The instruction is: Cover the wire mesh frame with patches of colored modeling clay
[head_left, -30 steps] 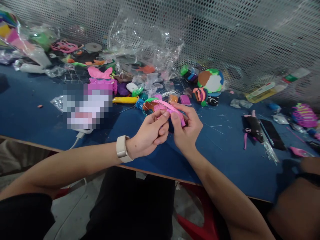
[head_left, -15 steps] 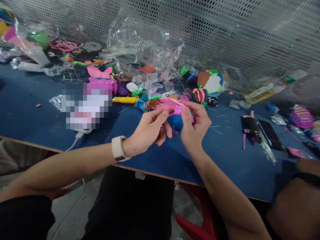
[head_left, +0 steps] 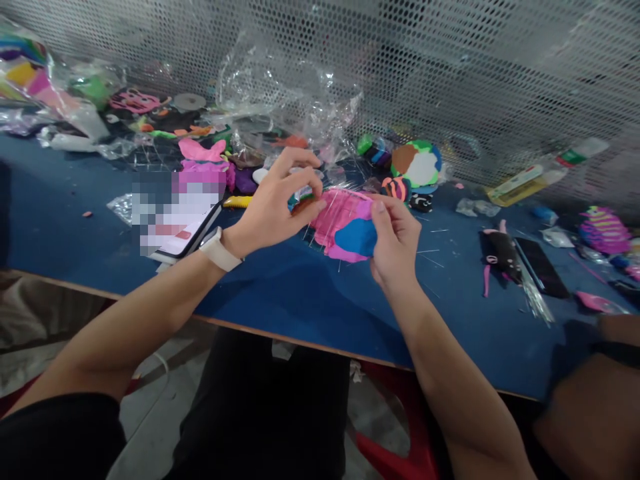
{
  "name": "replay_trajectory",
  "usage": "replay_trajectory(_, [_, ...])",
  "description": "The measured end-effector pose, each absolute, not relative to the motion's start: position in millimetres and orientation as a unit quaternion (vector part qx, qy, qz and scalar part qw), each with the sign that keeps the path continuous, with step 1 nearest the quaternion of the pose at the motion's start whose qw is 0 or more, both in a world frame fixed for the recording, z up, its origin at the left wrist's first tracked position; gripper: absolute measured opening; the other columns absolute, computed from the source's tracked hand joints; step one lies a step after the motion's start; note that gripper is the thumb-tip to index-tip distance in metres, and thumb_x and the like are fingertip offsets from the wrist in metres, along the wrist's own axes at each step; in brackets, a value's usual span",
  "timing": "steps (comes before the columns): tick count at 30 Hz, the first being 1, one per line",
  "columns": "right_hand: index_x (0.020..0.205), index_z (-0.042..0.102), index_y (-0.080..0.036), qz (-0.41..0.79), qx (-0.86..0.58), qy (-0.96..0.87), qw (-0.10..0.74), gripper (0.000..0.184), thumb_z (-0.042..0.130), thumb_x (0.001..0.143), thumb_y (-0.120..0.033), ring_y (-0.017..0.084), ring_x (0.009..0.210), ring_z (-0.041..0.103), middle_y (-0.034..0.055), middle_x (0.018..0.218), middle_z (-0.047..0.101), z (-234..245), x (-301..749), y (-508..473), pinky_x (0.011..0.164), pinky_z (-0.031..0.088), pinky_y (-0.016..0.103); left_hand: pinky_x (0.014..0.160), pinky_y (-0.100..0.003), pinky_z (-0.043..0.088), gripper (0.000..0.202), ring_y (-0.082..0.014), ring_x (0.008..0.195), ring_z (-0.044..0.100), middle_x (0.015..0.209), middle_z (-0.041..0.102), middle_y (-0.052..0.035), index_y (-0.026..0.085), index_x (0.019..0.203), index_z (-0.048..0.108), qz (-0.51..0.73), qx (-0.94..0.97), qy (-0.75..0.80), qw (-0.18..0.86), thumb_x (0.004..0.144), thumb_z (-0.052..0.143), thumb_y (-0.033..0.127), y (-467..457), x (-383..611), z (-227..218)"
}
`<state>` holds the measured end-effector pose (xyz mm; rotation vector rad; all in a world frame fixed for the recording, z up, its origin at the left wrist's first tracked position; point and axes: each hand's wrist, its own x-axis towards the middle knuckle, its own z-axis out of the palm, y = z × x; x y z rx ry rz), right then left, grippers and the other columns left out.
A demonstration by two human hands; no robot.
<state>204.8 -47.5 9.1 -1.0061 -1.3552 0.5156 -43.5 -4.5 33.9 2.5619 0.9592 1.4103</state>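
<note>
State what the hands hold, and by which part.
A flat pink piece with a blue patch. The right hand pinches its right edge; the left hand pinches its upper left edge.

Craft workshop: cluttered blue table (head_left: pixel 300 300), foam shapes (head_left: pixel 417 163), mesh screen (head_left: pixel 450 80).

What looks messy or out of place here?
Crumpled clear plastic wrap is heaped by the mesh wall, thin pale slivers lie scattered on the blue tabletop beside the right hand holding the pink-and-blue flat piece, and one small pinkish scrap sits alone far left.
</note>
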Motion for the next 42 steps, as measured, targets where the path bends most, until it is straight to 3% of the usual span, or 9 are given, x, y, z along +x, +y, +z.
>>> replay_trajectory(8, [0.113, 0.087, -0.031, 0.229, -0.445, -0.617, 0.607, 0.039, 0.078, 0.104, -0.068, 0.025, 0.105, 0.083, 0.0032, 0.110, 0.088, 13.5, 202.6, -49.7, 0.101, 0.068, 0.047, 0.131, -0.067, 0.051, 0.015, -0.0370, 0.158, 0.060, 0.165, 0.063, -0.0128, 0.026, 0.120, 0.078, 0.449, 0.845, 0.289, 0.023, 0.109, 0.069, 0.023, -12.4, -30.6, 21.4])
replay_trajectory(14, [0.111, 0.086, -0.029, 0.179, -0.465, -0.648, 0.576, 0.042, 0.076, 0.104, -0.069, 0.020, 0.086, 0.079, 0.0032, 0.103, 0.087, 17.5, 196.8, -56.5, 0.076, 0.066, 0.036, 0.128, -0.065, 0.053, 0.009, -0.0367, 0.154, 0.062, 0.159, 0.065, -0.0137, 0.025, 0.115, 0.079, 0.458, 0.841, 0.288, 0.015, 0.110, 0.071, 0.026, -12.2, -28.8, 14.5])
replay_trajectory(18, [0.111, 0.086, -0.027, 0.184, -0.455, -0.640, 0.591, 0.045, 0.075, 0.105, -0.071, 0.019, 0.084, 0.078, 0.0033, 0.104, 0.088, 19.0, 193.1, -58.9, 0.071, 0.064, 0.033, 0.131, -0.070, 0.048, 0.015, -0.0372, 0.158, 0.058, 0.166, 0.063, -0.0111, 0.029, 0.120, 0.082, 0.466, 0.838, 0.284, 0.006, 0.110, 0.071, 0.026, -15.3, -23.9, 12.7])
replay_trajectory(24, [0.117, 0.083, -0.028, 0.189, -0.453, -0.664, 0.564, 0.044, 0.073, 0.106, -0.070, 0.019, 0.083, 0.077, 0.0048, 0.112, 0.087, 18.5, 190.3, -61.8, 0.075, 0.067, 0.037, 0.143, -0.078, 0.024, 0.020, -0.0398, 0.175, 0.035, 0.181, 0.050, -0.0098, 0.026, 0.113, 0.081, 0.458, 0.824, 0.330, 0.045, 0.111, 0.062, 0.019, -25.2, -14.8, 9.6])
replay_trajectory(27, [0.121, 0.081, -0.029, 0.181, -0.450, -0.669, 0.563, 0.043, 0.072, 0.107, -0.069, 0.024, 0.098, 0.082, 0.0068, 0.121, 0.087, 18.7, 189.0, -63.6, 0.086, 0.071, 0.042, 0.144, -0.080, 0.017, 0.019, -0.0402, 0.180, 0.025, 0.183, 0.047, -0.0091, 0.025, 0.111, 0.077, 0.461, 0.808, 0.359, 0.073, 0.114, 0.058, 0.022, -32.4, -8.8, 5.7])
replay_trajectory(30, [0.125, 0.079, -0.030, 0.162, -0.442, -0.675, 0.568, 0.041, 0.069, 0.110, -0.066, 0.028, 0.121, 0.082, 0.0085, 0.129, 0.086, 18.5, 186.7, -65.3, 0.103, 0.070, 0.047, 0.144, -0.080, 0.017, 0.015, -0.0413, 0.181, 0.020, 0.186, 0.042, -0.0109, 0.025, 0.115, 0.074, 0.470, 0.795, 0.373, 0.088, 0.116, 0.060, 0.031, -38.4, -2.9, 2.1])
replay_trajectory(32, [0.126, 0.078, -0.030, 0.158, -0.440, -0.677, 0.569, 0.040, 0.068, 0.111, -0.065, 0.029, 0.126, 0.081, 0.0087, 0.130, 0.085, 17.5, 184.3, -66.2, 0.108, 0.069, 0.049, 0.143, -0.080, 0.021, 0.015, -0.0419, 0.181, 0.021, 0.187, 0.039, -0.0126, 0.025, 0.119, 0.073, 0.474, 0.791, 0.375, 0.093, 0.116, 0.061, 0.035, -40.3, -0.4, 0.5])
replay_trajectory(42, [0.128, 0.077, -0.029, 0.158, -0.436, -0.680, 0.567, 0.039, 0.068, 0.112, -0.063, 0.027, 0.120, 0.081, 0.0078, 0.128, 0.084, 8.0, 182.5, -63.2, 0.103, 0.069, 0.047, 0.143, -0.078, 0.025, 0.010, -0.0412, 0.177, 0.030, 0.181, 0.048, -0.0122, 0.023, 0.108, 0.073, 0.475, 0.790, 0.373, 0.104, 0.112, 0.070, 0.032, -33.6, -3.4, -1.0])
